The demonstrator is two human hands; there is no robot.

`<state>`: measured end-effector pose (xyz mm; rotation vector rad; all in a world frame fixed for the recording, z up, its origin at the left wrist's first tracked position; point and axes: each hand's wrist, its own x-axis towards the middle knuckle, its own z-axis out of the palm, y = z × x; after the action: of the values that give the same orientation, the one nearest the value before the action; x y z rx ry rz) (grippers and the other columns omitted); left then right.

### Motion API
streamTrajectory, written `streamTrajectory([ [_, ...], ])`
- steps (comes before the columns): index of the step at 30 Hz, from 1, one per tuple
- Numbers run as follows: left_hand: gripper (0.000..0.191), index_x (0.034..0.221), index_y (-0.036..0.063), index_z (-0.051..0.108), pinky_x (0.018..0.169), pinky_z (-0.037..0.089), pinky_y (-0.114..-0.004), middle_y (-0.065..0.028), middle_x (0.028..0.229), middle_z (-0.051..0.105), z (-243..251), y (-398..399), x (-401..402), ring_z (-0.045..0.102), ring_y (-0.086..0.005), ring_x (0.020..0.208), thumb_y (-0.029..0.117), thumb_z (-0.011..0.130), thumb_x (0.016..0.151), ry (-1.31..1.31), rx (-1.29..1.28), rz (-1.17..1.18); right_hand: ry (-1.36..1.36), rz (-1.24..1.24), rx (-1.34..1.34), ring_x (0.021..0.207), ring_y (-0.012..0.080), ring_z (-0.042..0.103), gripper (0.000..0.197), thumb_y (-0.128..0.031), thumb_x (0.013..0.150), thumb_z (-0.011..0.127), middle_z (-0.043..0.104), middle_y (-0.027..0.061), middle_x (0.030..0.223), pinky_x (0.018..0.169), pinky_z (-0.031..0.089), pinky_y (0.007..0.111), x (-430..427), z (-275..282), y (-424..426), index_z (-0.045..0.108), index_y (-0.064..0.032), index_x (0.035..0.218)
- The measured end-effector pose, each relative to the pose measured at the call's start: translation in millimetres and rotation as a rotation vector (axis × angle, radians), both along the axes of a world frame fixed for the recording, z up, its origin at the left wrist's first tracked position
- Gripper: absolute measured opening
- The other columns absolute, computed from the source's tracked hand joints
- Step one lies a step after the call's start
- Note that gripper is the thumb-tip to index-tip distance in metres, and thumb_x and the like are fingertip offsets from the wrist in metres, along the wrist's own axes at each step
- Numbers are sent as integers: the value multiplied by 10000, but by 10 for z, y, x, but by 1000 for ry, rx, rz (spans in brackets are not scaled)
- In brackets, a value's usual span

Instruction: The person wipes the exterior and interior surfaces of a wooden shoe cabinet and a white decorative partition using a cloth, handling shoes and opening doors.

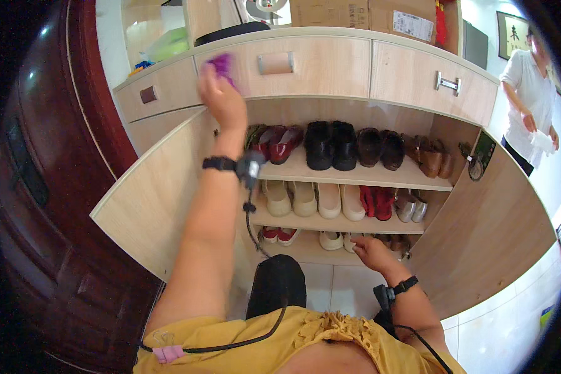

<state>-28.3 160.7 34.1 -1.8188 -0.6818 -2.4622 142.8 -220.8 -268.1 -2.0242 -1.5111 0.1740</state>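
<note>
My left hand [223,100] is raised at the left of the cabinet front, closed on a purple cloth [222,68] that is blurred against the drawer front [329,65]. Low in front of the open cabinet, my right hand [373,252] has its fingers curled near the white shoes [331,240] on the bottom shelf; whether it holds anything is unclear. Black shoes [331,145], dark red shoes [283,142] and brown shoes [430,156] stand on the top shelf. Cream shoes [304,198], a red pair [377,202] and a silver pair [410,205] occupy the middle shelf.
Cabinet doors stand open at left [154,191] and right [486,224]. Cardboard boxes [346,13] and a black object [233,32] rest on top. A dark red door [65,210] is at far left. Another person [526,103] stands at far right, holding something white.
</note>
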Motion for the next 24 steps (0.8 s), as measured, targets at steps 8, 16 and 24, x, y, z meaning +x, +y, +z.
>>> streamTrajectory([
  [8, 381, 1221, -61, 620, 1102, 373, -485, -256, 1345, 552, 739, 117, 36, 499, -437, 1258, 62, 548, 868, 203, 368, 205, 102, 23, -6, 1047, 406, 636, 323, -235, 937, 600, 667, 209, 1144, 908, 515, 459, -66, 241, -122, 653, -78, 1215],
  [16, 425, 1236, 88, 655, 1148, 354, -413, -117, 1409, 547, 989, -934, 891, 452, -323, 1349, -10, 549, 836, 816, 889, 21, 94, 57, -44, 1075, 401, 630, 328, -235, 953, 582, 664, 216, 1159, 934, 505, 450, -36, 326, -137, 648, -41, 1208],
  [24, 378, 1195, 95, 682, 1133, 364, -407, -86, 1393, 568, 854, -604, 551, 458, -339, 1343, -3, 527, 864, 783, 794, 28, 111, 28, 47, 1025, 400, 647, 323, -232, 950, 584, 682, 217, 1101, 889, 520, 445, 42, 225, -132, 651, -44, 1204],
])
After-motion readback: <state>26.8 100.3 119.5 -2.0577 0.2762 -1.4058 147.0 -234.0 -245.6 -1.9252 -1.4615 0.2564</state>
